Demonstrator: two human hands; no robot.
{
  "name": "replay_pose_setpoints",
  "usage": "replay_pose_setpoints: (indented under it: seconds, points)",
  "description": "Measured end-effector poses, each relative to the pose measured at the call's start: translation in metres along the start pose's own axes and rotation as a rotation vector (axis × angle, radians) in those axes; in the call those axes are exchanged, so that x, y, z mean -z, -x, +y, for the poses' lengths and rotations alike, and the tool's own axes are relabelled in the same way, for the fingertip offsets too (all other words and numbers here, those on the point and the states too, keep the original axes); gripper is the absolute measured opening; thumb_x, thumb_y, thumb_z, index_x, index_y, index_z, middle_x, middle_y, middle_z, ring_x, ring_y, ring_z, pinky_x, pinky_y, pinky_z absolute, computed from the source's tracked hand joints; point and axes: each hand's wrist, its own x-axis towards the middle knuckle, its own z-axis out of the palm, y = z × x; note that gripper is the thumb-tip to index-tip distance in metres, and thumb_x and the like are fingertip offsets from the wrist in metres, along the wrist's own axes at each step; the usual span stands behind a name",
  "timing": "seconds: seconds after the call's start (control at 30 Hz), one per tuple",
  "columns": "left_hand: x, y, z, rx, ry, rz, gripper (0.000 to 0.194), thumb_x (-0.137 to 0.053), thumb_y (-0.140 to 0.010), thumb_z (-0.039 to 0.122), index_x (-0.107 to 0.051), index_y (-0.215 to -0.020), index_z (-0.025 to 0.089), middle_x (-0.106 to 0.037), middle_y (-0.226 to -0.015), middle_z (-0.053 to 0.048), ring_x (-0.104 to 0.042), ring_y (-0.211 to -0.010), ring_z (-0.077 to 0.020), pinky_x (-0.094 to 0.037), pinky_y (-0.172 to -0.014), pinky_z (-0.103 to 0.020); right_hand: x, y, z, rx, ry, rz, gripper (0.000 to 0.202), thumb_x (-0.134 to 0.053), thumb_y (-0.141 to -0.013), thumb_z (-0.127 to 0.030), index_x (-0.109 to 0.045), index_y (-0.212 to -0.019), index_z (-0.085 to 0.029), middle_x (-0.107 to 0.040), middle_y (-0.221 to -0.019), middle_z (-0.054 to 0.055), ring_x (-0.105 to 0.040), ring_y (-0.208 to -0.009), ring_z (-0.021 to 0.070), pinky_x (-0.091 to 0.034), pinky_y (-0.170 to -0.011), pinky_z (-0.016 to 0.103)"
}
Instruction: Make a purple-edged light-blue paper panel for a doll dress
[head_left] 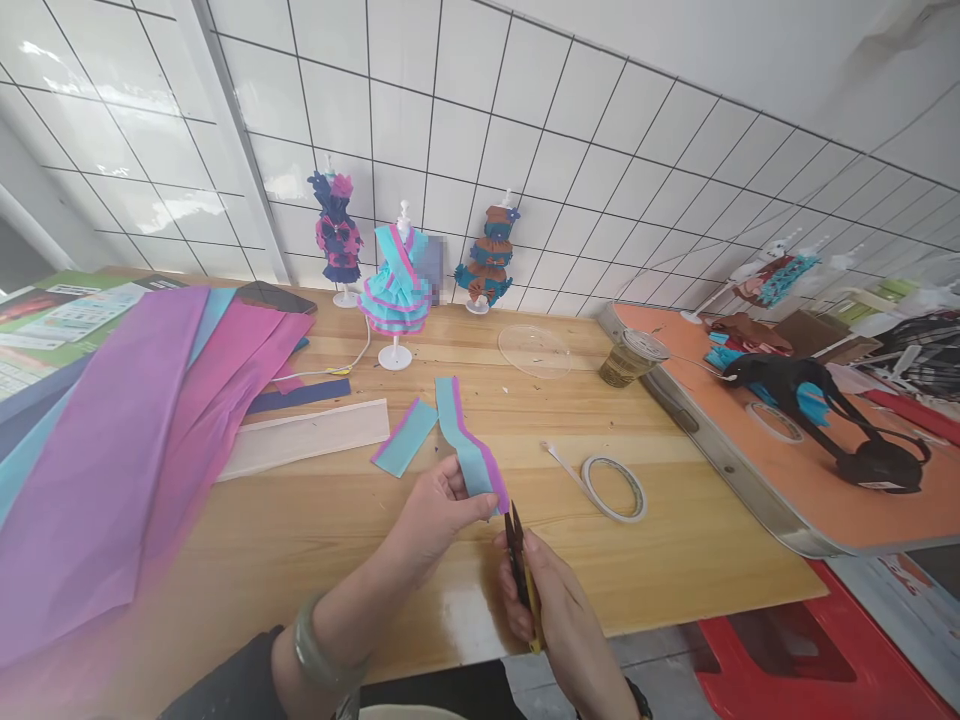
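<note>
A turquoise strip (472, 462) with a purple edge stretches away from the left hand (431, 510), its near end pinched between thumb and fingers, right by the tips of scissors (516, 555) grasped in the right hand (551, 590). A shorter matching piece (405, 438) lies beyond the left hand on the wooden table (300, 540), a tape roll (636, 490) rests to the right, and a miniature turquoise dress (396, 285) stands near the tiled wall (600, 180).

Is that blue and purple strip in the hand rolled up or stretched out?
Stretched out: the strip runs long and slightly bent away from the left hand, its blue side and purple edge showing.
</note>
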Motion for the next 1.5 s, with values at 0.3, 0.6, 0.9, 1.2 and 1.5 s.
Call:
replay_pose_setpoints:
  seconds: [0.3,0.6,0.9,1.2,1.5]
  points:
    - [-0.003,0.000,-0.001,0.050,-0.033,-0.050,0.030,-0.072,-0.064,0.023,-0.059,-0.089,0.015,-0.067,-0.079,-0.004,-0.059,-0.068,-0.0134,-0.045,-0.067,-0.026,-0.003,-0.002,0.002,0.045,0.046,-0.019,0.039,-0.030,-0.089,-0.052,-0.047,-0.082,-0.018,-0.039,-0.052,-0.007,-0.029,-0.038,0.0045,-0.025,-0.037,0.018]
    - [-0.002,-0.001,-0.003,0.059,-0.032,-0.072,0.029,-0.071,-0.065,0.019,-0.057,-0.090,0.014,-0.068,-0.077,-0.004,-0.059,-0.065,-0.0122,-0.046,-0.066,-0.025,-0.006,-0.007,-0.001,0.008,0.051,0.024,0.041,-0.031,-0.088,-0.055,-0.046,-0.080,-0.018,-0.033,-0.050,-0.009,-0.026,-0.035,0.0029,-0.022,-0.034,0.017]
    - [-0.001,-0.001,-0.005,0.039,-0.019,-0.074,0.026,-0.070,-0.065,0.019,-0.057,-0.087,0.015,-0.068,-0.081,-0.004,-0.062,-0.078,-0.0164,-0.047,-0.074,-0.028,-0.007,-0.009,0.000,-0.060,-0.031,0.057,0.046,-0.039,-0.080,-0.063,-0.046,-0.079,-0.018,-0.029,-0.048,-0.011,-0.021,-0.034,0.0009,-0.014,-0.033,0.015]
    - [-0.001,-0.001,-0.007,0.045,-0.022,-0.091,0.026,-0.069,-0.067,0.017,-0.056,-0.089,0.015,-0.068,-0.085,-0.006,-0.061,-0.080,-0.0176,-0.046,-0.078,-0.033,-0.010,-0.009,-0.003,-0.060,-0.033,0.072,0.052,-0.045,-0.072,-0.069,-0.044,-0.074,-0.018,-0.027,-0.046,-0.011,-0.018,-0.035,0.0003,-0.012,-0.033,0.015]
    - [-0.001,-0.001,-0.005,0.054,-0.048,-0.084,0.026,-0.068,-0.067,0.017,-0.055,-0.089,0.015,-0.068,-0.086,-0.007,-0.061,-0.080,-0.0178,-0.046,-0.078,-0.033,-0.014,-0.008,-0.007,-0.090,-0.059,0.119,0.055,-0.050,-0.065,-0.072,-0.044,-0.072,-0.018,-0.028,-0.045,-0.012,-0.017,-0.036,0.0001,-0.013,-0.034,0.014]
